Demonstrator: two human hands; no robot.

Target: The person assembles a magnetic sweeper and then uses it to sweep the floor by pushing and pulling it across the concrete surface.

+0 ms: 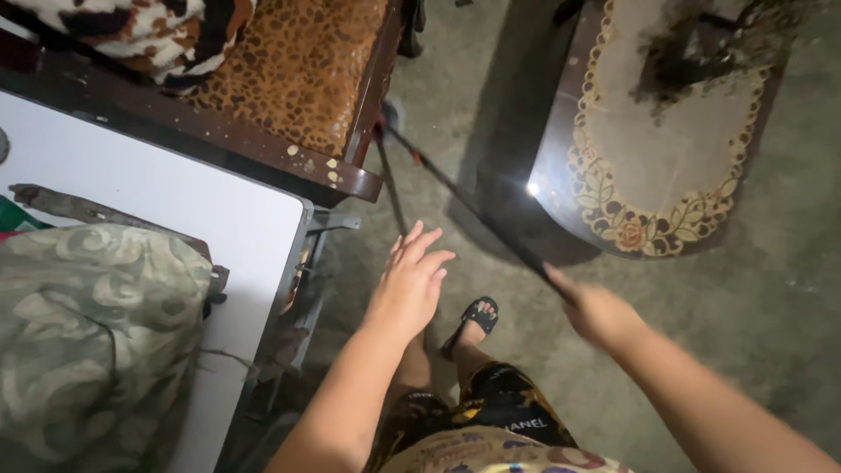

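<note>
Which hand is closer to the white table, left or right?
Left. The left hand hovers open just beside the white table edge, while the right hand grips the long dark stick farther away, near the glass table.

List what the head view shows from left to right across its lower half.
Green patterned cushion → white table → left hand, open → sandalled foot → right hand gripping a dark stick.

Home: leopard-print sofa (298, 70), glass coffee table (657, 140)
</note>
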